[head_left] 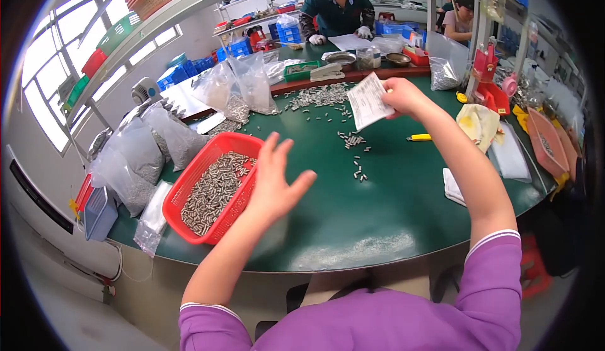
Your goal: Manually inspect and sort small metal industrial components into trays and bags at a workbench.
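- The right hand (403, 97) pinched a small white card (368, 100) by its right edge, thumb and fingers pressed together on it, the card tilted and lifted clear of the green table (391, 212).
- Just below the card's lower corner lay a short trail of small metal pins (354, 155), scattered toward the person; a broader heap of loose pins (318, 96) lay just left of the card, farther up the table.
- The left hand (274, 177) was spread wide and held nothing, its palm hovering beside the right rim of the red basket (189, 184), which was filled with the same pins.
- Judged from this, the card served as a scraper for gathering pins. To do that well, its lower edge should meet the table flat, with no gap, so the pins would not roll beneath it.
- A low, slow sweep toward the basket side seemed wise; the pins are round and would scatter under a quick stroke.
- The open left hand sat well placed to act as a stop at the basket's rim, catching strays.
- Clear bags of pins (135, 155) stood beyond the basket, left of the open hand, and a yellow-handled tool (419, 138) lay just below the right wrist.
- Across the table a co-worker in a dark green top (334, 13) worked with gloved hands, well apart from both hands.
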Motion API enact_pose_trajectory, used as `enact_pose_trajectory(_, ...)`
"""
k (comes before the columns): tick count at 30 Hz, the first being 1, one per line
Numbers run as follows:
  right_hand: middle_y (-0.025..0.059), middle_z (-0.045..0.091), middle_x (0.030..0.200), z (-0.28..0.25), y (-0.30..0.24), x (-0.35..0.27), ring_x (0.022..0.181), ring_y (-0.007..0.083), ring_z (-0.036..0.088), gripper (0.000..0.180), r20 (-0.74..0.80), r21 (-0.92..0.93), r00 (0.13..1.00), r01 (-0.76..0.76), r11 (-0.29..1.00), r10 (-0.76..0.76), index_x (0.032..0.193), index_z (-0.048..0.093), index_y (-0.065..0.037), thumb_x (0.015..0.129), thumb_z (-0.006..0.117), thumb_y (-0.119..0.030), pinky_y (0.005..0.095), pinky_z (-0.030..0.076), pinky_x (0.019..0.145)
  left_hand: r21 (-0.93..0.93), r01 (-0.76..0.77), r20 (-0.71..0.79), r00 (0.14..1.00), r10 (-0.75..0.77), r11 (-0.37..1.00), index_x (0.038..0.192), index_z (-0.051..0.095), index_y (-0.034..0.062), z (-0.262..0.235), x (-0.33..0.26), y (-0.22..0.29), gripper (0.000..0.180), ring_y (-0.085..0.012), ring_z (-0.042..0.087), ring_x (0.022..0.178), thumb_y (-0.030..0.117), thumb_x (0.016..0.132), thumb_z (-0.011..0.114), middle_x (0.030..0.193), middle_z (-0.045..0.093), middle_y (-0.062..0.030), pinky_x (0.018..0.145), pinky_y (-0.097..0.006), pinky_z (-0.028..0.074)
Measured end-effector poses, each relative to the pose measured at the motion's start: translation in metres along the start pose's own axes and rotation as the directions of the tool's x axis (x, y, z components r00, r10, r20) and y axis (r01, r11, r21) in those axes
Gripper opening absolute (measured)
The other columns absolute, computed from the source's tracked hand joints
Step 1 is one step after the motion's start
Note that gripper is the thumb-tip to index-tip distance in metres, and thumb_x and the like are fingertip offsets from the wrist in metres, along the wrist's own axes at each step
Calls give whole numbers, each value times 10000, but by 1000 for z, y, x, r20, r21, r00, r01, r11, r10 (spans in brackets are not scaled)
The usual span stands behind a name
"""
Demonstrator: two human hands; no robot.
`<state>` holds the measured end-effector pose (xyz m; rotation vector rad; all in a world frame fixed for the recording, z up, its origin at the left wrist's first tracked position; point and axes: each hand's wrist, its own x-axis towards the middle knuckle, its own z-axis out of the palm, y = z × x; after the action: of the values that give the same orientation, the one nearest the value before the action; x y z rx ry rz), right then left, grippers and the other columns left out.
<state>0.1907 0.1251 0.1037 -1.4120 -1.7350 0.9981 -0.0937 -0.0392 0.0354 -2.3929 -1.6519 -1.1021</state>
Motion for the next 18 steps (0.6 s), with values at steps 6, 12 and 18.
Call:
enact_pose_trajectory(6,97,656,889,-23,37,-77,765,180,663,306,357,-121,919,-132,984,167,1100,572,-18,798,559,-66,329,585,618,11,35,447,894,-37,999,1399,231,-24,85,11,51,951,-436,164,1358,441,727,718,1456,169,-268,1103,-499,200)
enact_pose_trajectory(12,115,668,894,0,34,-59,757,201,673,338,374,-371,925,84,925,66,1113,610,-41,780,552,-56,313,584,628,162,71,388,913,-129,984,1390,233,-41,129,63,15,993,-435,181,1352,496,709,717,1441,219,-261,1110,-500,175)
enact_pose_trajectory(18,142,650,999,11,49,12,734,230,679,329,243,-408,970,111,906,-10,1104,630,-78,790,533,-49,331,586,621,204,56,344,931,-125,977,1394,243,-27,149,107,-40,931,-415,199,1355,510,762,667,1436,258,-241,1115,-491,164)
